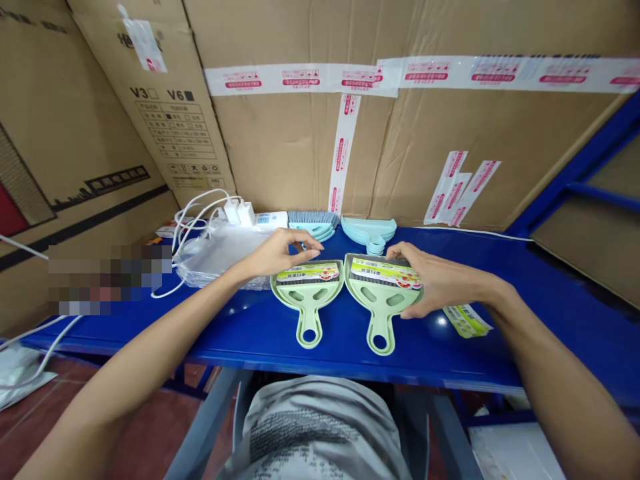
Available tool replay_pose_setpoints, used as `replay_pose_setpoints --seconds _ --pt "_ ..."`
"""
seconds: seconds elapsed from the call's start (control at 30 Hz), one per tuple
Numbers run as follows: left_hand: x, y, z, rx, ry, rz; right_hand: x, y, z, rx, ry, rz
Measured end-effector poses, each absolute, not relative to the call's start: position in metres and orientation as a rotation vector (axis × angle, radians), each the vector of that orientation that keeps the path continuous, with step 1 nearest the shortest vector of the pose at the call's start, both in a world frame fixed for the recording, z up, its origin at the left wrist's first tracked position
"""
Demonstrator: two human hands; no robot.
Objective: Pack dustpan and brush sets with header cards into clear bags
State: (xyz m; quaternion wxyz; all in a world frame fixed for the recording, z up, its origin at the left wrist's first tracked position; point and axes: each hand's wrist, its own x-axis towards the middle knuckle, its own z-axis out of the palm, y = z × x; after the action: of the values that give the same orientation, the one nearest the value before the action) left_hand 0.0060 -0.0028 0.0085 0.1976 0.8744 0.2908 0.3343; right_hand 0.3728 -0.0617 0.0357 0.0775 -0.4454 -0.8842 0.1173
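Two light green dustpan-and-brush sets lie side by side, handles toward me, each with a printed yellow-green label across its dark bristles. My right hand (434,279) grips the right dustpan set (383,308) by its right side, fingers at the top edge and thumb lower down. Over the top edge of the left dustpan set (309,305) is my left hand (289,251), its fingers loosely bent and apart from the thumb, with nothing between them. Behind them are light blue brushes (314,228) with grey bristles and a stack of light blue dustpans (369,232).
A pile of clear plastic bags (220,257) lies at the left, beside a white power strip (271,220) with plugs and tangled cables. More labels (467,321) rest right of my right hand. Cardboard walls (290,147) stand behind the blue table (320,363).
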Motion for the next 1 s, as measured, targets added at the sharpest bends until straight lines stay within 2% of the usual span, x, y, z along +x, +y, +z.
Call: replay_pose_setpoints --seconds 0.2,0.4,0.47,0.63,0.7,0.83,0.93,1.0 --pt "0.01 -0.002 0.004 2.435 0.793 0.922 0.381 -0.06 0.04 -1.342 -2.6 0.465" --pt "0.013 -0.004 0.002 2.453 0.804 0.873 0.392 -0.035 0.022 -1.289 -2.566 0.805" --pt "0.014 -0.005 0.002 2.469 0.811 0.863 0.387 -0.026 0.014 -1.299 -2.475 0.77" --pt "0.014 -0.006 0.001 2.508 0.856 0.854 0.368 -0.018 0.0 -1.474 -2.274 0.462" --pt "0.014 -0.006 0.002 2.496 0.863 0.846 0.365 -0.018 -0.002 -1.521 -2.277 0.453" --pt "0.013 -0.005 0.003 2.448 0.877 0.857 0.368 -0.018 0.0 -1.509 -2.297 0.77" --pt "0.012 -0.004 0.001 2.4 0.86 0.891 0.374 -0.022 0.008 -1.529 -2.115 1.149" --pt "0.014 -0.004 0.0 2.355 0.839 0.904 0.379 -0.028 0.018 -1.528 -1.971 1.284"
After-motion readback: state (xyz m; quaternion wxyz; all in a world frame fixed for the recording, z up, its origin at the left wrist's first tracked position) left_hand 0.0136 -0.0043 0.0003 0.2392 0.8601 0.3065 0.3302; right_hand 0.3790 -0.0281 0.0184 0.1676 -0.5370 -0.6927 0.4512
